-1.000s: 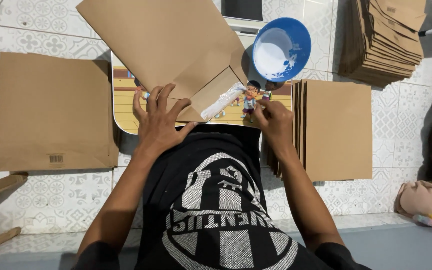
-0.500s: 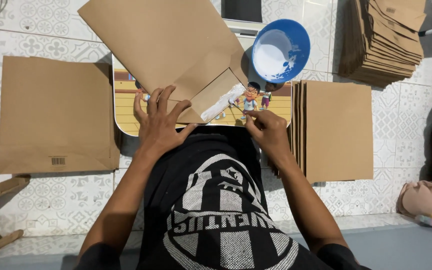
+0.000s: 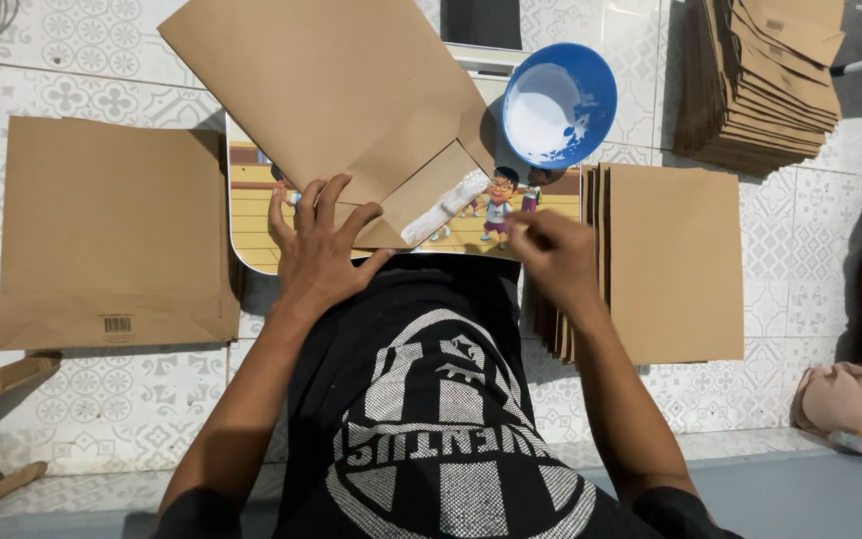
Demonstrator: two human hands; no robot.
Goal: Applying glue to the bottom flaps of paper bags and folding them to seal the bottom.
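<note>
1. Brown kraft paper bag (image 3: 331,100), head view: it lies flat on a small board printed with cartoon figures (image 3: 251,215), its folded bottom corner pointing toward the person. A white streak of wet glue (image 3: 443,205) runs along the edge of the open bottom flap, just beyond the left fingertips.

2. Left hand (image 3: 319,250): palm down, fingers spread wide and flat, pressing the bag's lower folds against the board. It grips nothing; it pins only. Its position matches that of a second ago.

3. Right hand (image 3: 551,258): fingers curled loosely together, the tips blurred by motion. Whether they pinch anything cannot be told. A second ago these fingers lay close to the glued flap; now the hand sits further right and nearer the body, over the near edge of the stack of flat bags (image 3: 670,260), well clear of the glue.

4. Meaning of the change: the glue streak is laid and the spreading fingers have withdrawn, so by this judgement the gluing stroke is finished and the flap stands unfolded, not yet pressed shut.

5. Surroundings: a blue bowl of white glue (image 3: 559,105) stands just past the right fingers, beyond the board. One finished bag (image 3: 112,230) lies to the outer side of the left hand; a taller pile of bags (image 3: 765,80) sits far beyond the right hand on the tiled floor (image 3: 820,240).
</note>
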